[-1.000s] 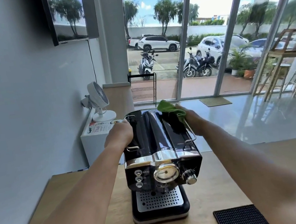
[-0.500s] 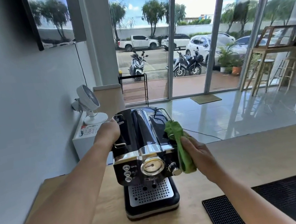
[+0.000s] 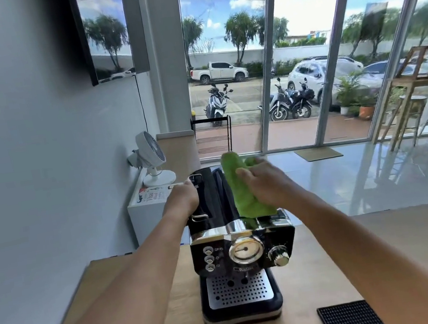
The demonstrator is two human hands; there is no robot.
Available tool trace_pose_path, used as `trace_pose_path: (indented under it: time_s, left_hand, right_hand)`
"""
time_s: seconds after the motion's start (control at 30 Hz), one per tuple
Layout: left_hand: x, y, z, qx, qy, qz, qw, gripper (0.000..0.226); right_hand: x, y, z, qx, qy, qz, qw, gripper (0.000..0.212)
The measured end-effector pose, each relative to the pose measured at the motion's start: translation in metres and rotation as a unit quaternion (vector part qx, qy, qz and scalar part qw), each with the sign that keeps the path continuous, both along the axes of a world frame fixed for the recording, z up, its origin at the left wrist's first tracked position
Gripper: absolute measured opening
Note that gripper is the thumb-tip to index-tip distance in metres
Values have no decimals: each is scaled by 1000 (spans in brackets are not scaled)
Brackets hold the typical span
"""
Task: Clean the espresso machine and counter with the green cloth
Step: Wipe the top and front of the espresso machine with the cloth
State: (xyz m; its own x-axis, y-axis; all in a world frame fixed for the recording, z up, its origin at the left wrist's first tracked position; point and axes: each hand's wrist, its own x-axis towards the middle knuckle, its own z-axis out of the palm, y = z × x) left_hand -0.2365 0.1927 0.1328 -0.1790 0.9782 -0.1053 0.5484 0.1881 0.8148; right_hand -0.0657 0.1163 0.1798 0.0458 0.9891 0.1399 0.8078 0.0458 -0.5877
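Observation:
A black and chrome espresso machine (image 3: 244, 251) stands on the wooden counter (image 3: 387, 252), its gauge and knob facing me. My left hand (image 3: 182, 201) grips the machine's top left edge by the rail. My right hand (image 3: 263, 182) holds the green cloth (image 3: 242, 193) and presses it onto the top of the machine, right of the middle. The cloth lies lengthwise from the back down to the chrome front band.
A black rubber bar mat (image 3: 350, 319) lies on the counter at the front right. Behind the machine stand a white cabinet (image 3: 143, 214) with a small white fan (image 3: 151, 157). A grey wall runs along the left. Glass doors fill the background.
My right hand has carried the cloth from the machine's right side up onto its top. The left hand stays on the top left edge. The camera view has shifted.

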Motion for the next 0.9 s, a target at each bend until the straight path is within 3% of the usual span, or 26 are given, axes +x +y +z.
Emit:
trace_pose_path:
  time_s: [0.03, 0.1, 0.2, 0.33, 0.47, 0.6, 0.73, 0.9]
  left_hand:
    - [-1, 1, 0, 2, -2, 2, 1000, 56]
    - [-1, 5, -2, 4, -2, 0, 1000, 55]
    - [-1, 13, -5, 10, -8, -1, 1000, 53]
    - [-4, 18, -12, 16, -20, 1, 1000, 55]
    - [-2, 23, -15, 2, -22, 5, 1000, 52]
    - [-1, 21, -9, -4, -33, 10, 999, 49]
    - [-3, 7, -1, -6, -33, -1, 999, 57]
    - [-1, -3, 5, -7, -26, -21, 999, 48]
  right_hand:
    - [-11, 17, -9, -82, -63, 9, 995, 63]
    - [-29, 42, -25, -132, -148, -8, 980, 70]
    - [-51, 55, -26, -100, -187, -10, 977, 60]
    - [-62, 25, -26, -27, -299, 123, 946, 50]
    - [-26, -6, -25, -29, -251, 188, 949, 49]
    - [-28, 25, -19, -34, -249, 118, 961, 51]
    - [-54, 57, -26, -42, -276, 109, 954, 52]
    - [-40, 5, -34, 31, -251, 176, 951, 44]
